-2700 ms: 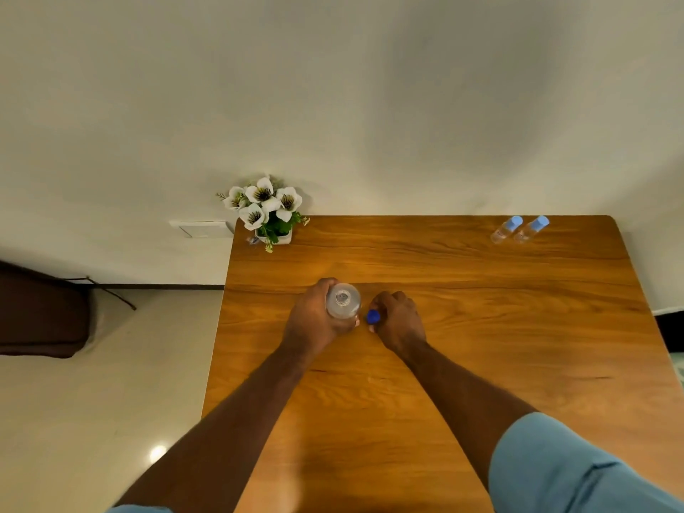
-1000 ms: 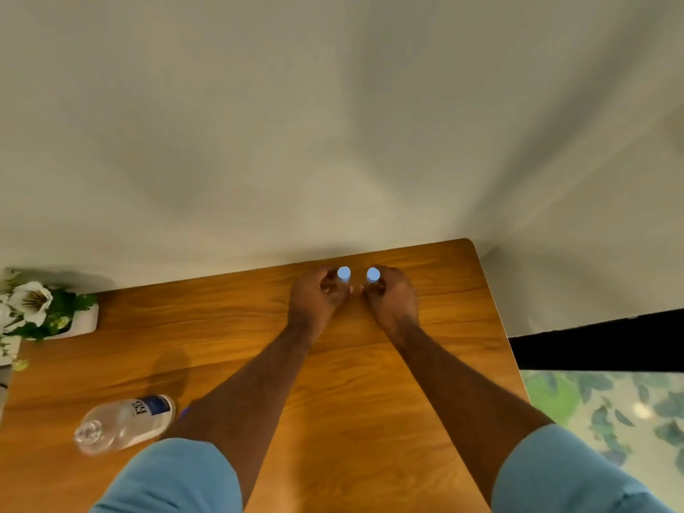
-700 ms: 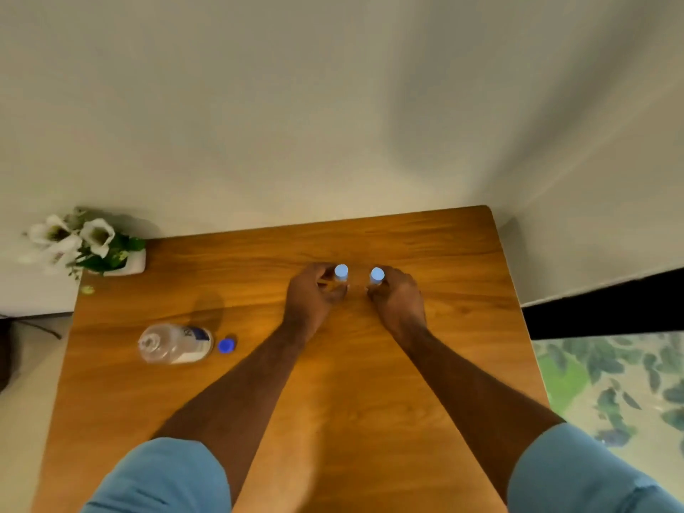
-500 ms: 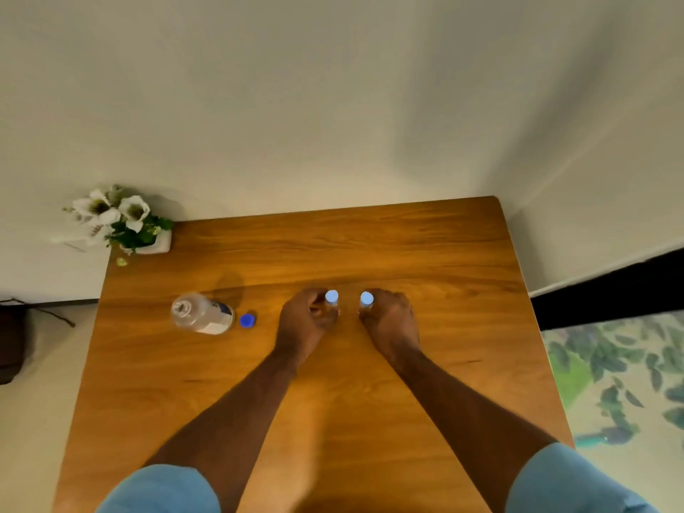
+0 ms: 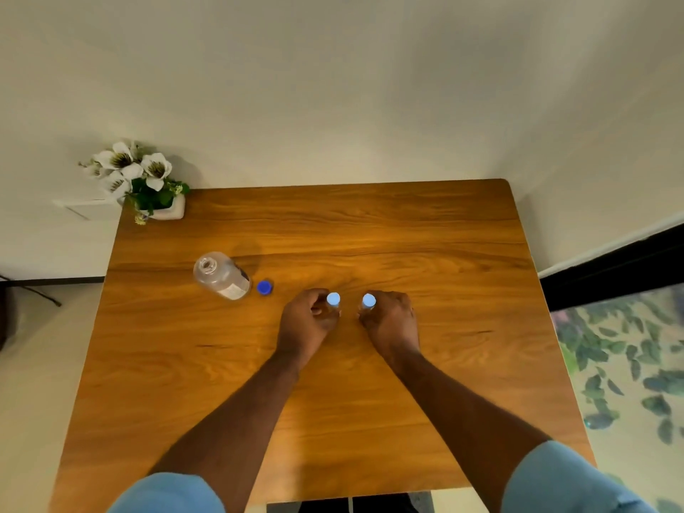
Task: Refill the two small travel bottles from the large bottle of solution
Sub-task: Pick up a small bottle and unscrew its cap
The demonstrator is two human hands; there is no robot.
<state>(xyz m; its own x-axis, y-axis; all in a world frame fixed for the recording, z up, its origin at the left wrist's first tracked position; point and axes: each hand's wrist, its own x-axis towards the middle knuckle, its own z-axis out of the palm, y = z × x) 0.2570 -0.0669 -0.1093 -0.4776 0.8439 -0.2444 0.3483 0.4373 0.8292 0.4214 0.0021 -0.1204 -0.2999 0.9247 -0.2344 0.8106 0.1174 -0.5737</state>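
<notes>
Fingers of our left hand (image 5: 309,320) curl round one travel bottle (image 5: 333,302), right hand (image 5: 390,318) round the other (image 5: 368,303); uncapped large bottle (image 5: 221,276) waits at ten o'clock, ready for pouring.

One head-worn view, looking steeply down and forward over the wooden table (image 5: 370,420). Both forearms reach away from the lens at the bottom edge; the far wall (image 5: 333,87) fills the upper half, wide-angle bending the edges.
</notes>
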